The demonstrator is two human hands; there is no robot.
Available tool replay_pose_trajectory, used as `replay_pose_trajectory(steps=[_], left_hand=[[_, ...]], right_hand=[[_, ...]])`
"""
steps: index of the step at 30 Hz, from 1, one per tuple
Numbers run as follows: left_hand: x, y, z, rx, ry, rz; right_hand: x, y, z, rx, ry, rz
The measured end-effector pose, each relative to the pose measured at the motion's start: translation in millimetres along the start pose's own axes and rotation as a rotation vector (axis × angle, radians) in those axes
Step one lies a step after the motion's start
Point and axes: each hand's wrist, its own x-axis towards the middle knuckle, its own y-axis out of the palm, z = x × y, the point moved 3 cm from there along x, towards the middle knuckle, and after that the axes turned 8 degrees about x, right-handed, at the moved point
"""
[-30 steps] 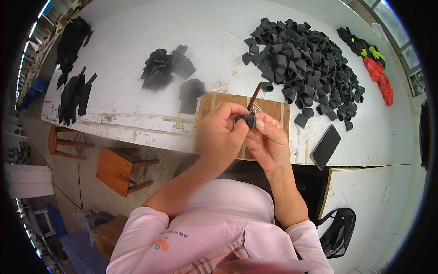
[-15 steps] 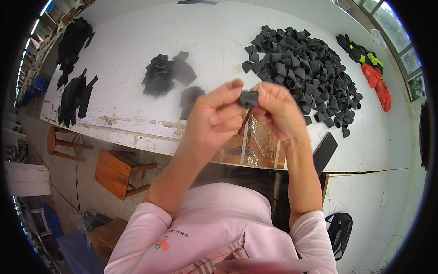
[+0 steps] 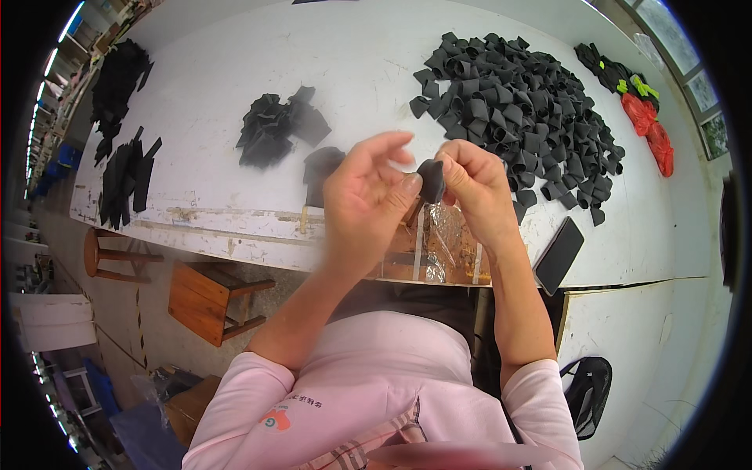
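Note:
A small dark-grey fabric piece (image 3: pixel 431 182), curled like a short tube, is pinched between the thumb and fingers of my right hand (image 3: pixel 476 184). My left hand (image 3: pixel 368 192) is beside it with fingers apart; its thumb tip meets the near side of the piece, and I cannot tell if it presses there. Beneath both hands is a brown board (image 3: pixel 399 262) with clear tape on it. Left of my left hand lies a flat dark piece (image 3: pixel 319 174). Farther off is a loose stack of dark fabric pieces (image 3: pixel 270 131).
A large heap of rolled dark pieces (image 3: pixel 517 110) covers the right of the white table (image 3: pixel 352 70). A black phone (image 3: pixel 559 254) rests near the front edge. Dark strips (image 3: pixel 121 184) lie at the left end, red plastic bags (image 3: pixel 648 129) far right. Wooden stools (image 3: pixel 207 301) stand below.
My left fingers have opened away from the fabric piece, which both hands gripped before. The piece has turned from lying sideways to more upright in my right hand.

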Motion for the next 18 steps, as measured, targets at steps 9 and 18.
replay_pose_trajectory(steps=[9,18], left_hand=[[10,-3,-12,0.198,0.185,0.107],[3,-15,3,-0.388,-0.127,-0.022]], right_hand=[[-30,26,26,-0.682,-0.608,-0.138],[-23,29,38,-0.747,-0.621,-0.208]])
